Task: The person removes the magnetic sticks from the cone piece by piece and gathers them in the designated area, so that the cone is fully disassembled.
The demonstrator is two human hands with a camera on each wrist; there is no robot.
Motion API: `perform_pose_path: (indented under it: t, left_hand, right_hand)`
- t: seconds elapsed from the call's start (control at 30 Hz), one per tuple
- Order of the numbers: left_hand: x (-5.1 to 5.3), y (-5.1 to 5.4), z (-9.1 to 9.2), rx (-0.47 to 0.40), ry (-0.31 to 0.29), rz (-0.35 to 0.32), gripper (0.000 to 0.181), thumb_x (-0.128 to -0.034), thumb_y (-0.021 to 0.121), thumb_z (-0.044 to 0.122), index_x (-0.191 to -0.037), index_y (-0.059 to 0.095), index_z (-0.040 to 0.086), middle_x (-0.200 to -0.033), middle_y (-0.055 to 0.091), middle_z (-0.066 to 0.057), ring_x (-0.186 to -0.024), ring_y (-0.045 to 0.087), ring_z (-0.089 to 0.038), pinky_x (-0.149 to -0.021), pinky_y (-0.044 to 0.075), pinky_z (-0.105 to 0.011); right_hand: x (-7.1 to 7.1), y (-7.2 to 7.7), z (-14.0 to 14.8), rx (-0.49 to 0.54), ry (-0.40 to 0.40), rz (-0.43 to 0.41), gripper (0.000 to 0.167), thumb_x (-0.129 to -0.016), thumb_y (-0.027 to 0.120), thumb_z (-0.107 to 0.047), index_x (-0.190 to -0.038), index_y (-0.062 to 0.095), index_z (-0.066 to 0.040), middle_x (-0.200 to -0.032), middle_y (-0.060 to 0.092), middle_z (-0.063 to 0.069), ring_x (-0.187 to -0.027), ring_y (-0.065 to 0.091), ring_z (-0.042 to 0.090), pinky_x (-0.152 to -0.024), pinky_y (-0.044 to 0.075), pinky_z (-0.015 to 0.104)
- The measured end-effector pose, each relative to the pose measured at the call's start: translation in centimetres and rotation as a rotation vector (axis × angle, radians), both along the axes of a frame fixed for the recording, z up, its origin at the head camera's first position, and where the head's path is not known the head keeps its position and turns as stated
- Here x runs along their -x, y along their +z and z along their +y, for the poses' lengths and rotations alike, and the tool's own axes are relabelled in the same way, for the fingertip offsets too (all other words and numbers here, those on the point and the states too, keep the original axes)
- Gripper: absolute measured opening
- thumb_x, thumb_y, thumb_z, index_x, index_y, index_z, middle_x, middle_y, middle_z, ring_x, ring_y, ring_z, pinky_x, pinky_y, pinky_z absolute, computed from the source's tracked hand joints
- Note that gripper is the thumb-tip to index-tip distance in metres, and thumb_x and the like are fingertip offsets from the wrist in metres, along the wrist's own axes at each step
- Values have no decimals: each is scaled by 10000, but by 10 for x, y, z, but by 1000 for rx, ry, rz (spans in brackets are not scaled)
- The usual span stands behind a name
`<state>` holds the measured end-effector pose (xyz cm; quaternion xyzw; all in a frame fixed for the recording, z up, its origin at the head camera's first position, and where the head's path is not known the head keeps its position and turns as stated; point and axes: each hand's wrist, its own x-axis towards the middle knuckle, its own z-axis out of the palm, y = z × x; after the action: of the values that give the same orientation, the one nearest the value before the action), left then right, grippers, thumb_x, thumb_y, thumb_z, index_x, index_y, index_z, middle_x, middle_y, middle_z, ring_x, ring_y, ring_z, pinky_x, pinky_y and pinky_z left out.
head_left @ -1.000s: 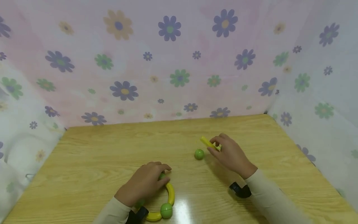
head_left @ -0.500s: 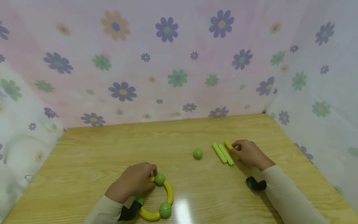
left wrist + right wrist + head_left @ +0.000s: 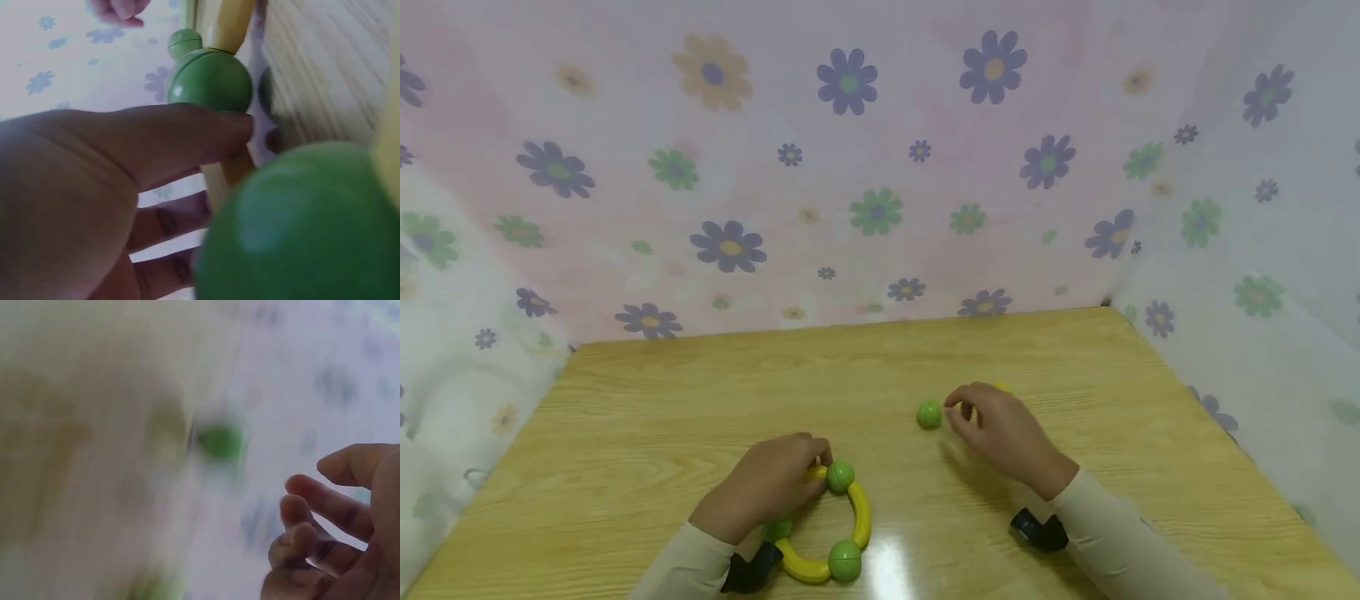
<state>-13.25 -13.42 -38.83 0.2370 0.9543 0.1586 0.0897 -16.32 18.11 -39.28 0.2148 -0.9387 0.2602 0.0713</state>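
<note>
A ring of curved yellow pieces (image 3: 862, 515) and green balls (image 3: 845, 561) lies at the table's near left. My left hand (image 3: 767, 483) grips its upper left part; in the left wrist view the thumb lies beside a green ball (image 3: 211, 81), with the fingers behind. My right hand (image 3: 1003, 433) is just right of a loose green ball (image 3: 929, 414), its fingertips near but apart from it and holding nothing. In the blurred right wrist view, that hand (image 3: 337, 537) has bent fingers and a gap to the thumb; a green ball (image 3: 222, 442) shows beyond.
A yellow piece's end (image 3: 1002, 387) shows behind my right hand, which hides the rest of it and the light green sticks. The wooden table (image 3: 700, 392) meets a flowered cloth (image 3: 880, 250) at the back and sides.
My right hand has set down the yellow stick beside two light green sticks and moved left toward the loose ball. My left hand stays at the ring, which has shifted slightly.
</note>
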Motion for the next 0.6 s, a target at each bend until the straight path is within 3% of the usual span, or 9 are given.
perform_pose_path:
  t: [0.1,0.2,0.33,0.47,0.6]
  left_hand:
    - [-1,-4,3,-7,-14,17,111,-907,736,227,-995,714,161,-901,672,38,-714,559,-69,-641,488,-297]
    - [-2,-6,3,-29,-29,-1,121,-938,710,240,-1042,698,178,-941,675,51,-722,550,-51,-660,486,-290]
    - [-3,-8,4,-49,-54,-10,149,-962,684,244,-1102,672,194,-1036,685,46,-807,601,-56,-718,519,-310]
    - [-2,-6,6,-64,-72,24,162,-968,675,254,-1118,664,195,-1067,686,37,-854,625,-66,-743,535,-314]
    - [0,-8,8,-80,-80,-8,139,-974,666,265,-1100,667,207,-1057,700,47,-792,577,-35,-707,508,-284]
  right_hand:
    - [-14,-3,-37,37,137,-115,199,-999,623,-244,-1099,714,-99,-847,626,-64,-618,478,0,-558,441,206]
    - [-16,-5,-65,58,243,-271,298,-1013,600,-305,-1184,683,-77,-860,647,-42,-589,504,10,-548,455,214]
    - [-13,-10,-85,109,320,-454,398,-995,620,-379,-1256,642,-79,-897,681,-39,-669,585,19,-625,498,212]
    - [-9,-14,-93,144,367,-511,334,-971,654,-393,-1184,676,-136,-881,676,-95,-682,565,0,-625,478,189]
    - [-8,-18,-95,151,397,-520,271,-961,671,-380,-1105,706,-153,-871,657,-124,-649,519,-14,-592,453,176]
